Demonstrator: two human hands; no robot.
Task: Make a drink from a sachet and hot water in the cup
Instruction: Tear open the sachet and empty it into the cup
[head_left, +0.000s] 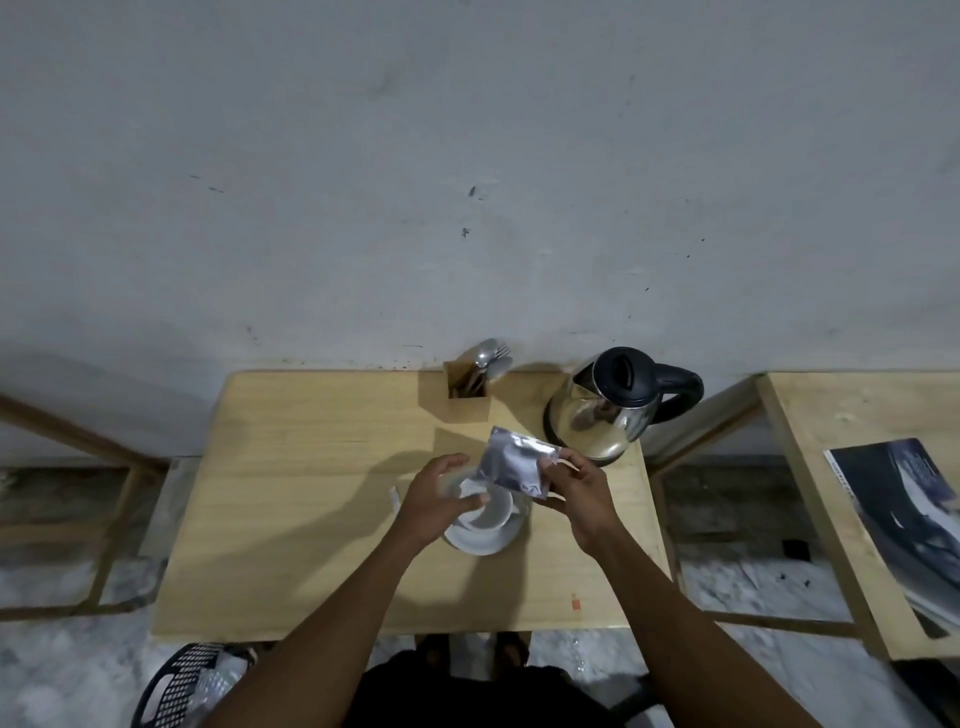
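A white cup (493, 512) stands on a white saucer (480, 540) in the middle of a small wooden table (311, 467). Above the cup I hold a silver foil sachet (514, 460) tilted. My right hand (576, 493) pinches the sachet's right edge. My left hand (439, 493) hovers over the cup's left side with fingers curled near the sachet's lower corner; whether it touches the sachet is unclear. A steel kettle (602, 410) with a black lid and handle stands at the back right of the table.
A wooden holder (467, 392) with spoons and forks stands at the table's back edge by the wall. A second table (810, 441) to the right carries a dark magazine (914, 519). A black basket (182, 686) sits on the floor at the lower left.
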